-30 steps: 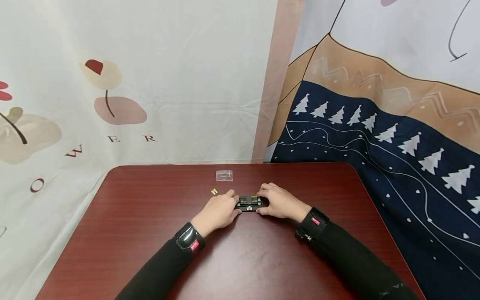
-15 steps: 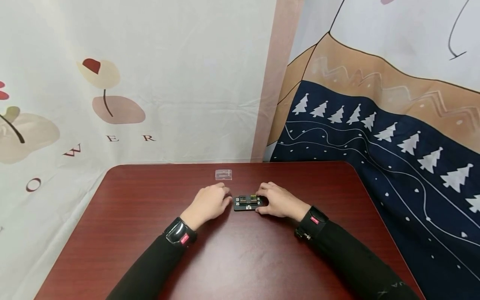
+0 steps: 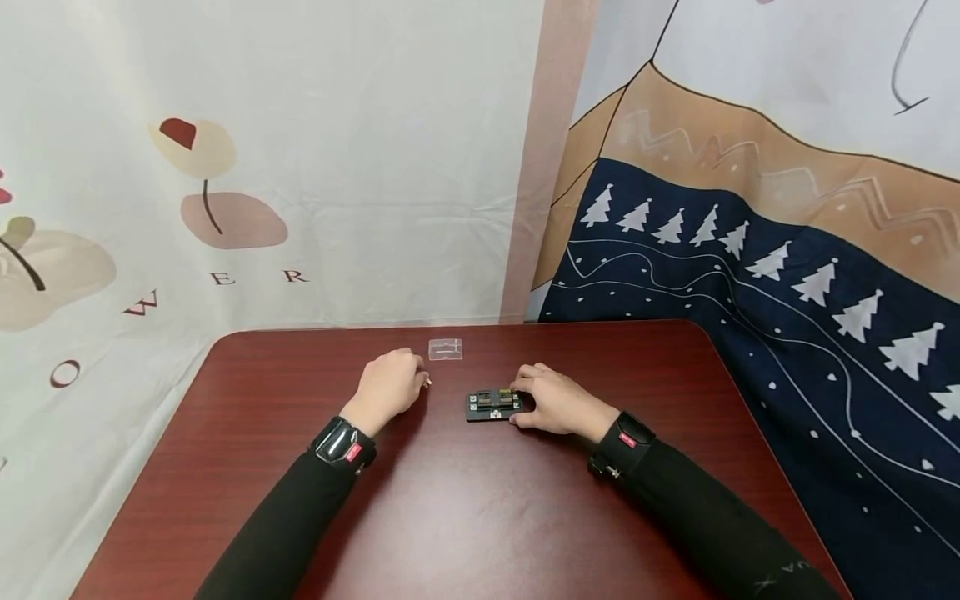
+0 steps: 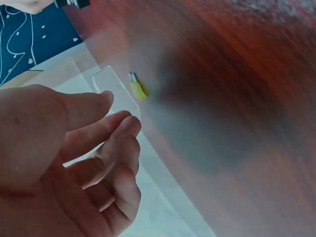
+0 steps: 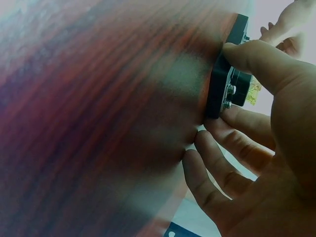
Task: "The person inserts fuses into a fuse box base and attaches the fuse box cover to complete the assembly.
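Note:
A small yellow piece with metal prongs (image 4: 138, 89) lies on the table just past the fingertips of my left hand (image 3: 386, 387). That hand's fingers are loosely bent, with a gap between thumb and forefinger and nothing held, as the left wrist view shows. A flat black block with screws and raised parts (image 3: 491, 407) rests on the table. My right hand (image 3: 558, 402) grips its right end, thumb on the near edge and forefinger on the far edge. In the right wrist view, a yellow part (image 5: 254, 91) sticks out of the block's top.
A clear plastic box (image 3: 446, 349) sits near the table's back edge, beyond the left fingertips. The reddish-brown table (image 3: 480, 517) reaches toward me. Behind it hang a pale curtain (image 3: 390, 167) and a dark blue cloth with white trees (image 3: 712, 292).
My left hand has let go of the block's left end and moved left and back, to the small yellow piece. The right hand keeps its hold on the block.

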The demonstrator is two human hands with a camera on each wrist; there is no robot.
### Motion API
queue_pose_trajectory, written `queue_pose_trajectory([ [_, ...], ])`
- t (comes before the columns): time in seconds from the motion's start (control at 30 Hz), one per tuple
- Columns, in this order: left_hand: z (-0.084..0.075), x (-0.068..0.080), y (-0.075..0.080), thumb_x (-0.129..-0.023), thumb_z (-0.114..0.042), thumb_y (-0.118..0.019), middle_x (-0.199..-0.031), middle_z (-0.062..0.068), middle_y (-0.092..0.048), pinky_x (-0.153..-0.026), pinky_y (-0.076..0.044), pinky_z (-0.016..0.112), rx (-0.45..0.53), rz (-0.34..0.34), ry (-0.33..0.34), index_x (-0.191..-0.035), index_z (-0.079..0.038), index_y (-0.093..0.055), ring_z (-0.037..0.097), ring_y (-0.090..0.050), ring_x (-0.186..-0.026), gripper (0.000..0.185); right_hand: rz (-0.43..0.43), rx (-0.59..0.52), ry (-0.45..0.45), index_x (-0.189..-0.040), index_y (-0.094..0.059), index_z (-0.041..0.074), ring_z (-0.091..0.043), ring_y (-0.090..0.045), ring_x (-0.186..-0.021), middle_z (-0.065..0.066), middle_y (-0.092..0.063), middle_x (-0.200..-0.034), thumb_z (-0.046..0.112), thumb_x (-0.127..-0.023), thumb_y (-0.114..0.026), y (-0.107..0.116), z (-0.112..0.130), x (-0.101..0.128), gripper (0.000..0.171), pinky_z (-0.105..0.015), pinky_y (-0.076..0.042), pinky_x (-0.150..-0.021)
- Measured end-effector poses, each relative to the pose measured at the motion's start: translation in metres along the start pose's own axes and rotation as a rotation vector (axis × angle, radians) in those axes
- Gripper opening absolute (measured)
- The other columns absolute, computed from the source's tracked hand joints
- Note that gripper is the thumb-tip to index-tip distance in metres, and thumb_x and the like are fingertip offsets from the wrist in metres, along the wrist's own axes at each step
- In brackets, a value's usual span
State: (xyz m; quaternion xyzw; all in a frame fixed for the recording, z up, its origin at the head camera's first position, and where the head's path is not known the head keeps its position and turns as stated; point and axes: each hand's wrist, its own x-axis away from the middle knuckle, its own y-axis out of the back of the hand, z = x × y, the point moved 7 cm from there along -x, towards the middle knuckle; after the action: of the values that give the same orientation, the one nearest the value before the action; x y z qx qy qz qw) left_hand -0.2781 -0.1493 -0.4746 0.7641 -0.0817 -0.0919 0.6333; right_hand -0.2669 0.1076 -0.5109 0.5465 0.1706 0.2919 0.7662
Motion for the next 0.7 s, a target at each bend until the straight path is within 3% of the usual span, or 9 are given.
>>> queue_pose_trajectory([
  [0.4, 0.0051, -0.0033, -0.0097, -0.105, -0.022, -0.074, -0.105, 0.005, -0.079, -0.082, -0.065, 0.055, -0.002, 0.041, 0.020, -0.101, -0.018, -0.087, 0.034, -0.079, -0.105, 0.014, -0.008, 0.004, 0.018, -0.133, -0.077, 0.009, -0.017, -0.059, -0.113, 0.002, -0.065, -0.120, 0.039, -0.095, -0.086, 0.0025, 0.0040, 0.0011, 0.050, -0.040, -0.057, -0.095],
  [0.7, 0.0049, -0.0040, -0.0104, -0.103, -0.021, -0.078, -0.102, 0.003, -0.084, -0.077, -0.066, 0.051, -0.005, -0.005, -0.004, -0.095, -0.017, -0.089, 0.029, -0.080, -0.097, 0.013, -0.025, 0.010, 0.026, -0.133, -0.077, 0.009, -0.016, -0.059, -0.113, 0.002, -0.066, -0.120, 0.040, -0.094, -0.086, 0.0032, 0.0053, 0.0012, 0.050, -0.039, -0.058, -0.094],
])
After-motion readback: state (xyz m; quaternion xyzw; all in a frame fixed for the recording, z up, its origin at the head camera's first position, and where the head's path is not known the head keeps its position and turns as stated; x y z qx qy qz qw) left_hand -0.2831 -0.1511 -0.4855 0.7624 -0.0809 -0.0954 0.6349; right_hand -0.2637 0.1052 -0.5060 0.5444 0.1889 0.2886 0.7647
